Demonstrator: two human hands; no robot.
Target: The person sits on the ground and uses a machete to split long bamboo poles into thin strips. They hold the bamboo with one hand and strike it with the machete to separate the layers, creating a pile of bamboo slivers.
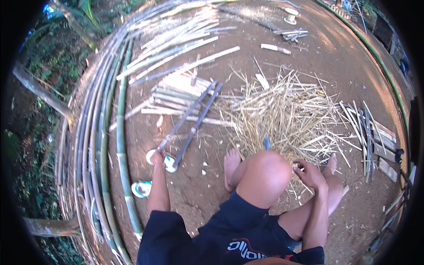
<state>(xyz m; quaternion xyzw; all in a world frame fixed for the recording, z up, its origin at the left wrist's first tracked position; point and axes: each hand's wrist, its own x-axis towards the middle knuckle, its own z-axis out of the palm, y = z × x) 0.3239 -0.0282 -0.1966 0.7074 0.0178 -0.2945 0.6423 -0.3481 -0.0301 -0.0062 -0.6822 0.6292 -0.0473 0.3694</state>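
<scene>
My left hand (157, 157) is stretched out to the left, its fingers closed round the near end of a long dark split-bamboo strip (187, 113). A second dark strip (193, 130) lies beside it. Close to my right knee, my right hand (311, 175) has its thumb and fingers drawn together; a small pale bit shows at the fingertips, too small to name. Just beyond that hand spreads a heap of straw-coloured bamboo shavings (282, 110). A blue-grey piece (266, 142) pokes up behind my bent knee, the rest of it hidden.
Long green bamboo poles (121, 150) run along the left. Split bamboo pieces (176, 95) lie beyond my left hand, and cut slats (383, 148) are stacked at the right. White-and-teal sandals (141, 189) lie near my left arm. Small tree trunks (44, 92) lean at the far left.
</scene>
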